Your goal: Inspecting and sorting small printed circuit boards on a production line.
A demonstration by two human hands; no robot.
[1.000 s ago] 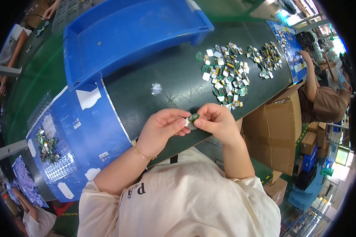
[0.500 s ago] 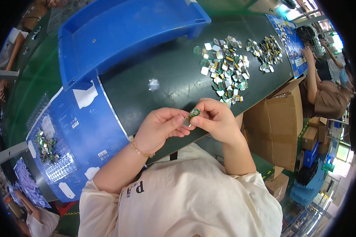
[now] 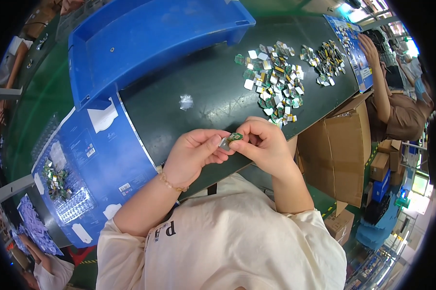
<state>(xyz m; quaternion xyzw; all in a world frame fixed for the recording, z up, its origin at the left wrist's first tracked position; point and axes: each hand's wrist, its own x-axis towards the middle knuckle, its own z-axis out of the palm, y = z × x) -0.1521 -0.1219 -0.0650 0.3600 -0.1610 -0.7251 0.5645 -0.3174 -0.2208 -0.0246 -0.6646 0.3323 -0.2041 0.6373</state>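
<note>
Both my hands meet over the table's near edge, pinching one small electronic module between them. My left hand (image 3: 194, 152) grips its flat silver part, and my right hand (image 3: 264, 145) holds the green circuit board (image 3: 235, 137) end between thumb and forefinger. My fingertips cover part of the module. Beyond my right hand lies a loose pile of similar small modules (image 3: 278, 79), green boards with white and silver squares. A second, darker pile (image 3: 328, 62) sits farther right. Ahead of my left hand, a small clear plastic piece (image 3: 186, 102) rests on the dark table (image 3: 155, 108).
A large blue bin (image 3: 131, 48) stands at the far left. Blue printed sheeting (image 3: 107, 159) at the left carries a clear blister tray (image 3: 75, 205) with several boards. An open cardboard box (image 3: 331, 159) stands against the table at the right. A co-worker (image 3: 396, 108) sits beyond it.
The module has tilted in my fingers, its board now seen more edge-on. My hands have shifted only slightly. The co-worker's hand at the right has lifted.
</note>
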